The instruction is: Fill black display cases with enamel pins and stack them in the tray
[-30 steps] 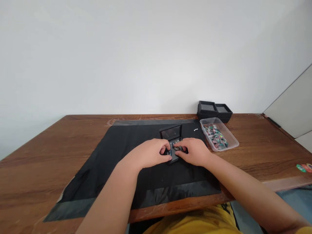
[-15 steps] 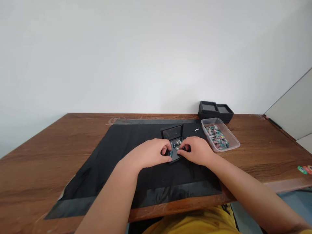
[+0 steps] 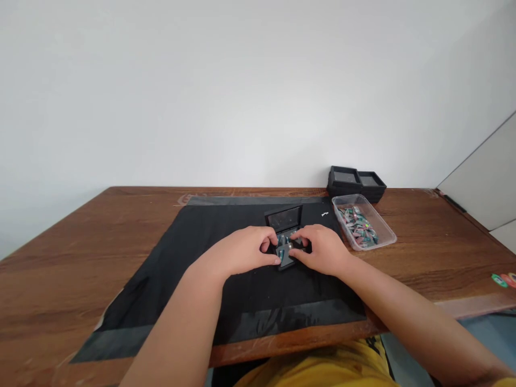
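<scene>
One open black case [image 3: 287, 263] rests on the black mat [image 3: 193, 242], its single lid [image 3: 284, 219] raised at the far side. Filling appears partial: several small shiny pieces [image 3: 281, 253] lie inside, while grey floor shows toward the near edge; the lid is not shut. The left hand [image 3: 250, 248] is at the case's left side, thumb and forefinger a narrow gap apart; the right hand [image 3: 323, 247] is over its right part, similarly curved. Whether either of the two hands grips a piece cannot be told. Counted on the surface [image 3: 407, 231]: one clear box [image 3: 382, 228] of many loose pieces [image 3: 360, 226], too heaped to number; two adjoining stacks of black trays [image 3: 343, 189], layers indistinct; one white scrap [image 3: 324, 214]. Pieces within the case, partly covered by fingers, cannot be counted exactly.
</scene>
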A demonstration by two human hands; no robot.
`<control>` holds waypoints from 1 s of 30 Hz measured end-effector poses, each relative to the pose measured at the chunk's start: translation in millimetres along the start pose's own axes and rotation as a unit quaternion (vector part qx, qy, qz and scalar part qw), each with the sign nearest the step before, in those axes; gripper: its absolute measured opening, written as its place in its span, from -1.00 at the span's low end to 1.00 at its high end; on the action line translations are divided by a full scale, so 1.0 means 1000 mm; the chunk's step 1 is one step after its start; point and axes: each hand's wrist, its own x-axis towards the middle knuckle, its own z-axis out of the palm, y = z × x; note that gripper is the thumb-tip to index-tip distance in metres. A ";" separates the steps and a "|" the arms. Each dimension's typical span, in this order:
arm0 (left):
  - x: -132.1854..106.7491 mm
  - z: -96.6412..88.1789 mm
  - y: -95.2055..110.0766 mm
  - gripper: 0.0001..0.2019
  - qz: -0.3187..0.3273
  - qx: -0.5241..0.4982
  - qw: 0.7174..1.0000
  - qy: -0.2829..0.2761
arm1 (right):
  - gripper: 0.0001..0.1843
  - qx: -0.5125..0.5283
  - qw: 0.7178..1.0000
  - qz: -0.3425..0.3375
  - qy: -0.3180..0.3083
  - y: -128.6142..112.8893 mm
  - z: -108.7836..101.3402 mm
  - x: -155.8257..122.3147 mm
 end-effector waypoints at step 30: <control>0.002 -0.001 -0.003 -0.72 0.015 -0.009 1.000 -0.010 | -0.86 0.016 0.999 -0.034 -0.020 -0.001 0.003 -0.001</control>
